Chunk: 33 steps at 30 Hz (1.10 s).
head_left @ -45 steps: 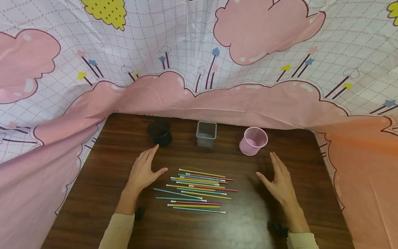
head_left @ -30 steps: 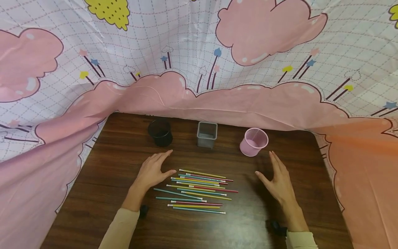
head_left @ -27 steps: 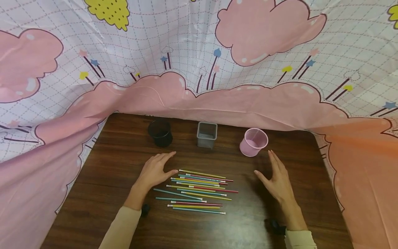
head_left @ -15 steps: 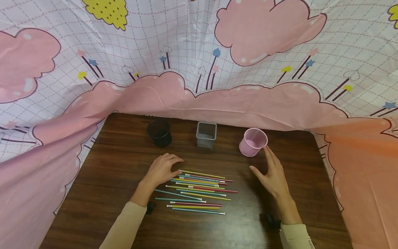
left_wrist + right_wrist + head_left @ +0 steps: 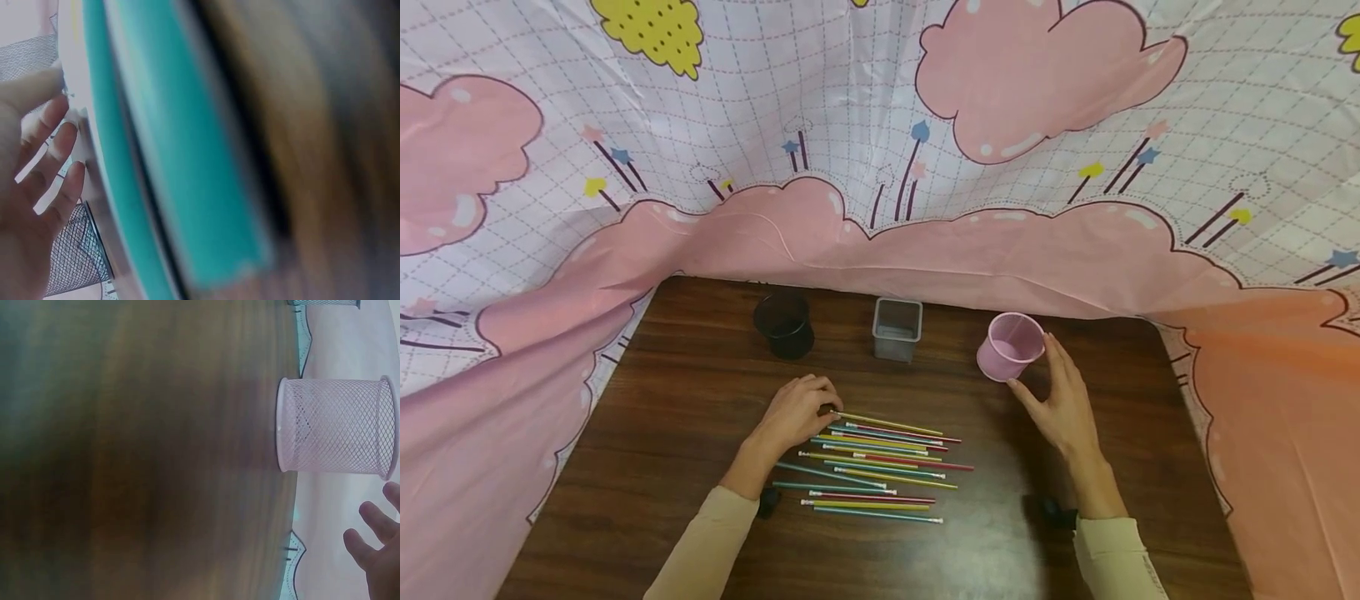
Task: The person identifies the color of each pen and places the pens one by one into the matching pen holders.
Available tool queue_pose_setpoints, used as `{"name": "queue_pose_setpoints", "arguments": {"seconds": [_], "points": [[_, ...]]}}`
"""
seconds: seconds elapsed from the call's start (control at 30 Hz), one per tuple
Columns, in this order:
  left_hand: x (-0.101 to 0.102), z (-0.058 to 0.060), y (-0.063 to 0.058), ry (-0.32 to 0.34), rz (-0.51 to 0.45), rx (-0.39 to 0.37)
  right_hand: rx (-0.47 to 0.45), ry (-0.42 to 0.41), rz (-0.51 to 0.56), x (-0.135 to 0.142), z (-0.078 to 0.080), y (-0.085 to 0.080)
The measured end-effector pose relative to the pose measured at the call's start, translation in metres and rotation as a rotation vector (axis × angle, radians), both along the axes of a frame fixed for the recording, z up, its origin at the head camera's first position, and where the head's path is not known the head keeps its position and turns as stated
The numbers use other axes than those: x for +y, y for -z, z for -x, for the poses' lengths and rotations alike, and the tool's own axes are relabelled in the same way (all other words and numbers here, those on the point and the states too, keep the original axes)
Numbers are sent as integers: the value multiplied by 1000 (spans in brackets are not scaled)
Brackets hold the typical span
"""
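Observation:
My left hand (image 5: 797, 412) is at the far left end of the pencil group, its thumb and index finger pinching the eraser end of the rearmost yellow pencil (image 5: 891, 423). That pencil still lies on the table. In the left wrist view, blurred teal pencils (image 5: 181, 144) fill the foreground and the fingers (image 5: 59, 147) curl beyond them. My right hand (image 5: 1063, 408) is spread beside the pink mesh cup (image 5: 1000, 360), thumb near its base and fingers near its rim. The right wrist view shows a gap between the fingers (image 5: 375, 522) and the upright mesh cup (image 5: 334, 425).
A round black mesh cup (image 5: 790, 340) and a square grey mesh holder (image 5: 895, 347) stand left of the pink one along the table's back. Several yellow, red and teal pencils (image 5: 880, 515) lie roughly parallel on the dark wooden table (image 5: 985, 542). A patterned cloth (image 5: 880, 246) hangs behind.
My left hand has moved right from beside the black cup to the rearmost yellow pencil, and its fingers have closed on the end. My right hand has moved up and left to the pink cup.

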State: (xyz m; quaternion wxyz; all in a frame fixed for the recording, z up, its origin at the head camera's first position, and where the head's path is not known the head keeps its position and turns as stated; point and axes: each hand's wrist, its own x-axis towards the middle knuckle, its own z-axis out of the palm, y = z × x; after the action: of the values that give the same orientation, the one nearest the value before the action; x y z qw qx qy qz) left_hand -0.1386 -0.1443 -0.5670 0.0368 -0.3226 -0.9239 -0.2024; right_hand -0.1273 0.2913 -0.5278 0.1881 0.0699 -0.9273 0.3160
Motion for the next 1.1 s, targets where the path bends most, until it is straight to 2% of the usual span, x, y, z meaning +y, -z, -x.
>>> {"name": "queue_pose_setpoints", "arguments": {"seconds": [0.17,0.47,0.63,0.9,1.1], "points": [[2,6,0,-38,-29,-19,4,2,21,-2,17,-5],[3,3,4,-50,-161,-157,0,14,31,-4,24,-1],[3,2,5,-50,-318,-286,10,37,68,-9,33,3],[8,2,1,-85,-518,-418,-26,60,139,-17,42,9],[15,5,-3,-99,-738,-549,28,84,194,-16,44,14]]}}
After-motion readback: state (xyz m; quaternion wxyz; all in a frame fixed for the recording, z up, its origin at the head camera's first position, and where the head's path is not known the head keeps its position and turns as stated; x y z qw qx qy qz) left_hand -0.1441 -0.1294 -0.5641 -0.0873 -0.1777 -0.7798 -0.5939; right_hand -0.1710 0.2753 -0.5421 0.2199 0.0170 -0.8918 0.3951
